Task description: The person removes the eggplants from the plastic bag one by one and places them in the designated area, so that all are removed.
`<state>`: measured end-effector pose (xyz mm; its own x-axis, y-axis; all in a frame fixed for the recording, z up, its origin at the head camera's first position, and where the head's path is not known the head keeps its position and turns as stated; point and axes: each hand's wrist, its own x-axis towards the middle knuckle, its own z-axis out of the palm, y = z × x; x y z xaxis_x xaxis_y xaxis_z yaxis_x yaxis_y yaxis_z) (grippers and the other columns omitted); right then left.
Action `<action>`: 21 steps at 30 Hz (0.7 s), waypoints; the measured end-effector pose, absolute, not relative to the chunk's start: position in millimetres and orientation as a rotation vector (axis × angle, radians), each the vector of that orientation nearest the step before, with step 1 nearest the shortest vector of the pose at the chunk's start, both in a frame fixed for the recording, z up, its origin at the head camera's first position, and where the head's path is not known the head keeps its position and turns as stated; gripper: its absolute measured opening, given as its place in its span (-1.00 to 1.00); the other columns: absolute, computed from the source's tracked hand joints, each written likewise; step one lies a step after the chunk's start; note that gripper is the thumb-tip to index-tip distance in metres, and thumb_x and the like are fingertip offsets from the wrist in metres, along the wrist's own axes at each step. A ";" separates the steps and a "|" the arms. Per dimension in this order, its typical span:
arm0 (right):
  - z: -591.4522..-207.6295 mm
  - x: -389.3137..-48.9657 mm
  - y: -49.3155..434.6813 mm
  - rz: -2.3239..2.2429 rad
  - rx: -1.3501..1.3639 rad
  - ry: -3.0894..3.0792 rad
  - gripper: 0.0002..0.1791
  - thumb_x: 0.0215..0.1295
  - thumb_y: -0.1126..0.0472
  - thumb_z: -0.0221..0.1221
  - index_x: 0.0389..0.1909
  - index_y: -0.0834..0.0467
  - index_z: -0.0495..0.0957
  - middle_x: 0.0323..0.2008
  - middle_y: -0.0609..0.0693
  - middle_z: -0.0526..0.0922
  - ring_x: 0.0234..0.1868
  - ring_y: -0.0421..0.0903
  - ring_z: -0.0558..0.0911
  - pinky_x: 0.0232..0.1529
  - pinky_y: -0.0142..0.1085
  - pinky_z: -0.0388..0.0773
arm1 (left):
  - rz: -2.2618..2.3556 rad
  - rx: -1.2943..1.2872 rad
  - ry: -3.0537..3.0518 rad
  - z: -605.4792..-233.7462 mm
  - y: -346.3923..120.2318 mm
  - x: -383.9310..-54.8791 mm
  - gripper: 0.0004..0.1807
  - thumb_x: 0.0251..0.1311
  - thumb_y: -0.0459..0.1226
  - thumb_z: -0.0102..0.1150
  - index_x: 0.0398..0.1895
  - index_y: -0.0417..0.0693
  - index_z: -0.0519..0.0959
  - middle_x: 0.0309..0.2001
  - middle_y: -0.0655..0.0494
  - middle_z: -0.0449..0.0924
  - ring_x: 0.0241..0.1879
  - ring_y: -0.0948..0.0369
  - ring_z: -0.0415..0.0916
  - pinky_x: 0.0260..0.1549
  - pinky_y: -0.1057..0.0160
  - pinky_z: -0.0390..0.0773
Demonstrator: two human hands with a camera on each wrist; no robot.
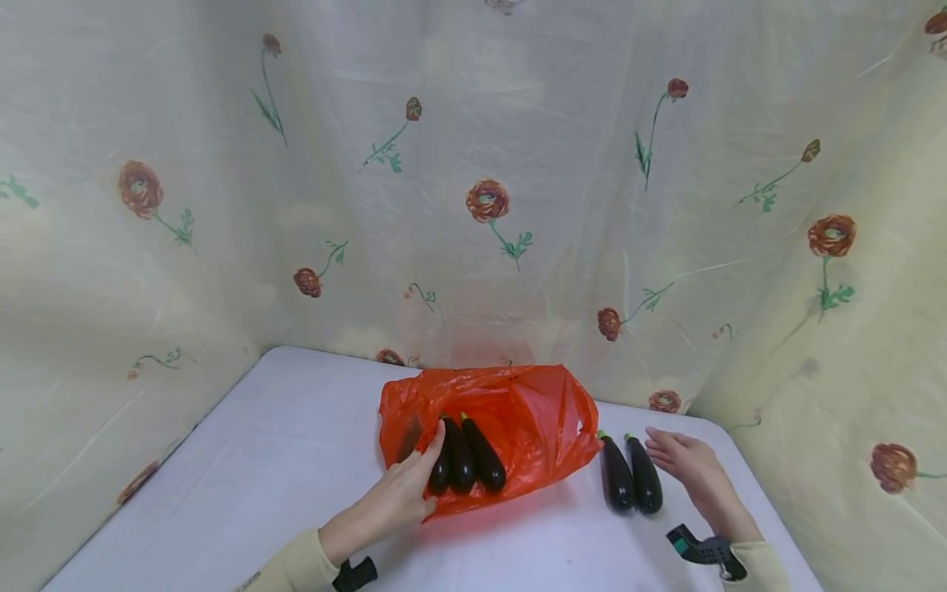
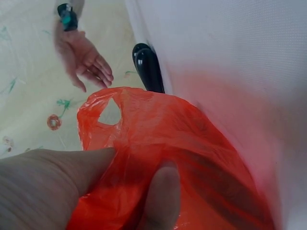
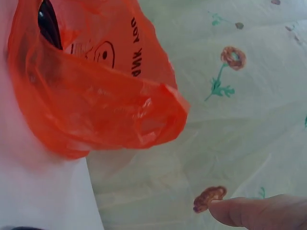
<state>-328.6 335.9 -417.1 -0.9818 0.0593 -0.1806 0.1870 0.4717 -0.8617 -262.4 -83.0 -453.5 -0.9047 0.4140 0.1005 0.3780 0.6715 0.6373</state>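
A red plastic bag (image 1: 543, 419) lies with its mouth spread toward me, three dark eggplants (image 1: 484, 456) side by side inside. My left hand (image 1: 395, 497) pinches the bag's left edge between thumb and fingers; the left wrist view shows the red film (image 2: 144, 117) bunched there. Right of the bag, two more eggplants (image 1: 646, 478) lie next to each other on the table. Just beyond them my right hand (image 1: 691, 462) is held with fingers extended, holding nothing. From the right wrist, one fingertip (image 3: 240, 211) shows apart from the bag (image 3: 110, 105).
The white table (image 1: 296, 427) ends close behind the bag, against a hanging flowered sheet (image 1: 444, 247). The same sheet rises along the left and right sides. Each wrist wears a dark strapped device (image 1: 706, 552).
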 end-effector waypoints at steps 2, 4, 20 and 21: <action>-413.3 -327.4 332.3 -1.547 0.216 2.581 0.01 0.37 -0.31 -0.08 0.36 0.55 0.05 0.32 0.44 0.28 0.32 0.20 0.38 0.29 -0.08 0.34 | 1.066 0.677 2.824 -453.5 -83.4 -262.3 0.20 0.05 -0.47 0.31 0.55 0.05 -0.35 0.32 -0.33 0.25 -0.60 0.32 0.32 -0.50 0.48 0.55; -409.4 -325.9 328.7 -1.550 0.213 2.581 0.02 0.35 -0.33 -0.06 0.37 0.54 0.06 0.32 0.42 0.30 0.31 0.18 0.41 0.28 -0.08 0.34 | 1.068 0.684 2.825 -453.9 -83.9 -262.4 0.20 0.05 -0.48 0.31 0.55 0.05 -0.35 0.31 -0.34 0.26 -0.61 0.32 0.31 -0.51 0.48 0.54; -382.6 -306.8 287.9 -1.544 0.118 2.619 -0.11 0.33 -0.32 -0.02 0.37 0.33 0.21 0.31 0.30 0.38 0.29 0.16 0.44 0.22 -0.13 0.40 | 1.081 0.694 2.821 -452.4 -83.5 -262.1 0.18 0.05 -0.49 0.30 0.55 0.03 -0.34 0.35 -0.36 0.21 -0.65 0.32 0.30 -0.55 0.48 0.52; -382.3 -305.9 284.9 -1.553 0.113 2.616 -0.14 0.33 -0.30 -0.01 0.35 0.32 0.24 0.29 0.30 0.41 0.28 0.15 0.46 0.21 -0.14 0.42 | 1.081 0.690 2.816 -452.7 -83.4 -261.8 0.18 0.05 -0.49 0.30 0.55 0.03 -0.34 0.34 -0.36 0.21 -0.65 0.32 0.30 -0.56 0.48 0.51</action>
